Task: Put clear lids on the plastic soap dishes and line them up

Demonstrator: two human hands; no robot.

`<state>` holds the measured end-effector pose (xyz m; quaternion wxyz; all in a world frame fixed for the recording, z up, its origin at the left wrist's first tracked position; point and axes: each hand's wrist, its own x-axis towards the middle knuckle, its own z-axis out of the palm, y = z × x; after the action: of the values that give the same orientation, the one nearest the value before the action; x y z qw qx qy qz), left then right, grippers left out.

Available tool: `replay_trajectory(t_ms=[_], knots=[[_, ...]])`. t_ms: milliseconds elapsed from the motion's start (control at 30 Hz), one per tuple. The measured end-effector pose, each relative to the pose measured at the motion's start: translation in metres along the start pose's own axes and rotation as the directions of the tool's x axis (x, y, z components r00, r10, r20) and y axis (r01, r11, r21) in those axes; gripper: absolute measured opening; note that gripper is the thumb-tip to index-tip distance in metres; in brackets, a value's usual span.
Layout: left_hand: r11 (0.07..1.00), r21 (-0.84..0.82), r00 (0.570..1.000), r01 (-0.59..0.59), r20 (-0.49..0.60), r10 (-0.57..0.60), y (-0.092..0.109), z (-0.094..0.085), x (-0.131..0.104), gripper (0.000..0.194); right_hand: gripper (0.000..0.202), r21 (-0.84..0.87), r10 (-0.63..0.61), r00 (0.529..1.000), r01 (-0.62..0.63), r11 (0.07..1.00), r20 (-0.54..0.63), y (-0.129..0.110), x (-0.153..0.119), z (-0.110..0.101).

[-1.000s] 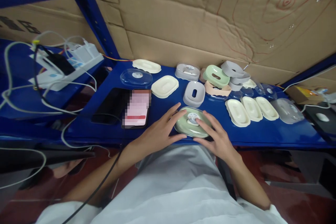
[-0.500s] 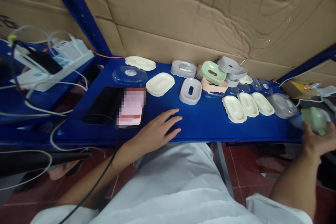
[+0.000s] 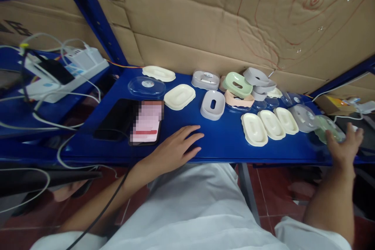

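Note:
My left hand (image 3: 175, 148) lies on the blue table (image 3: 216, 152) with its fingers spread and nothing held, just right of a phone (image 3: 146, 122). At the table's right end, my right hand (image 3: 345, 144) has its fingers apart beside a green dish with a clear cover (image 3: 326, 129); whether it touches the dish is hard to tell. To the left of that dish sit a grey dish under a clear cover (image 3: 304, 118) and a row of cream trays (image 3: 254, 129). A grey dish with a slot (image 3: 213, 104) sits near the middle.
Behind are a green slotted dish (image 3: 238, 84) on a peach one (image 3: 239, 99) and stacked grey dishes (image 3: 258, 76). More cream trays (image 3: 179, 97) and a clear lid (image 3: 147, 86) lie left. A power strip with cables (image 3: 88, 66) is far left.
My right hand has moved left and opened, and the green covered dish now sits on the table's right end. The row of cream trays has shifted left. My left hand has stayed in place.

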<state>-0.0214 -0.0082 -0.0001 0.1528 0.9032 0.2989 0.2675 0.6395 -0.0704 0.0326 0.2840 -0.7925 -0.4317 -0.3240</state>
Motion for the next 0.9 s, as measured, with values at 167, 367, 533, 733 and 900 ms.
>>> replay_trajectory(t_ms=[167, 367, 533, 733, 900], knots=[[0.999, 0.026, 1.0, -0.02, 0.006, 0.019, 0.002, -0.002, 0.002, 0.043, 0.053, 0.278, -0.279, 0.96, 0.273, 0.921, -0.019, -0.149, -0.029, -0.027], [0.999, 0.035, 0.998, -0.031, -0.053, 0.033, 0.003, -0.004, 0.001, 0.058, 0.06, 0.7, -0.898, 0.376, 0.579, 0.419, 0.227, -0.343, -0.085, -0.046], [0.998, 0.057, 0.999, -0.019, -0.049, 0.022, 0.002, -0.004, 0.001, 0.068, 0.044, 0.89, -0.98, 0.159, 0.419, 0.179, 0.122, -0.398, -0.078, -0.045], [0.999, 0.04, 0.996, -0.031, -0.077, 0.034, 0.001, -0.001, 0.002, 0.045, 0.043, 0.865, -0.96, 0.279, 0.473, 0.166, 0.032, -0.45, -0.044, -0.029], [0.997, 0.026, 0.993, -0.071, -0.097, 0.073, 0.001, -0.003, 0.0, 0.035, 0.041, 0.835, -0.994, 0.108, 0.549, 0.041, -0.022, -0.539, -0.06, 0.002]])
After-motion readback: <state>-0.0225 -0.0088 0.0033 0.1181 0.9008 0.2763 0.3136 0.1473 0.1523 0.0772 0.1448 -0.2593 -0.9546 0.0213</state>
